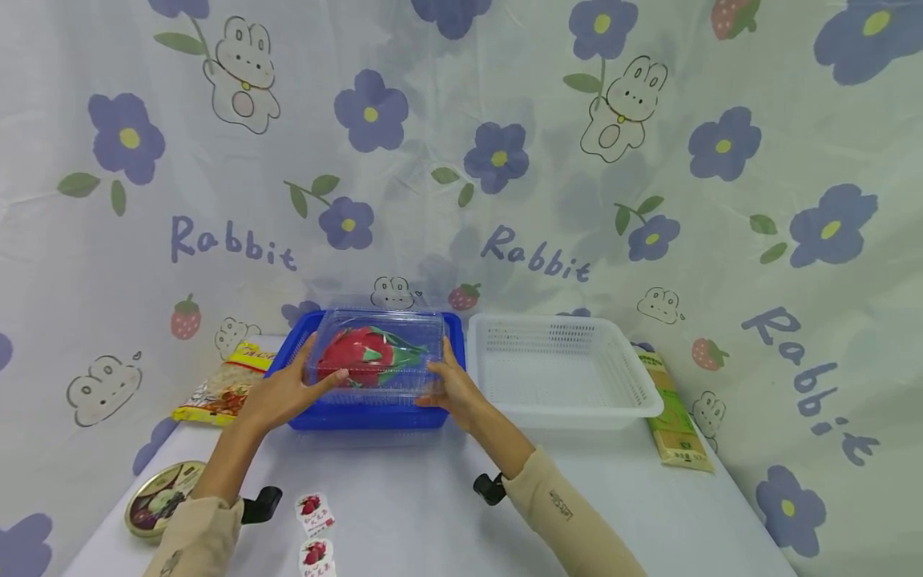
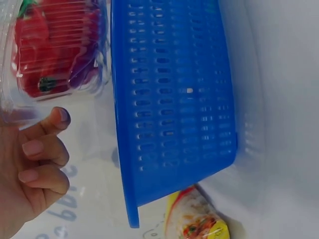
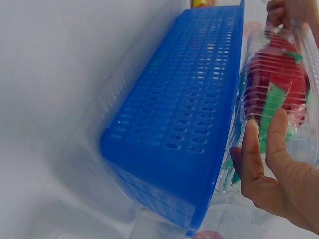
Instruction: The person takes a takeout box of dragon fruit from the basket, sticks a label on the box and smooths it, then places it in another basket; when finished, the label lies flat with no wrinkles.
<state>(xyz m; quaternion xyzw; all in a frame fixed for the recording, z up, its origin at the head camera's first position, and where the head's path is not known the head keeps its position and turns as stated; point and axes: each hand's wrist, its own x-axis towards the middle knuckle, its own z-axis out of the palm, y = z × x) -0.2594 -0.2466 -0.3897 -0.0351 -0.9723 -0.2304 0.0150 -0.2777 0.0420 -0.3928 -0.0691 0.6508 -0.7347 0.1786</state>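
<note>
Both hands hold a clear plastic box by its sides, with a red and green dragon fruit inside. It is raised over a blue basket, overlapping the basket's opening in the head view. My left hand grips the left end, thumb across the near side; in the left wrist view its other fingers are bent at the box's edge. At the opposite end, my right hand has its fingers on the side. The right wrist view shows two fingertips pressed to the ribbed plastic, close to the basket's rim.
Right of the blue basket stands a white basket, with a green and tan packet beyond it. A yellow-edged food bag lies at left, a round tin nearer. Two dragon fruit stickers lie in front. A patterned curtain hangs behind.
</note>
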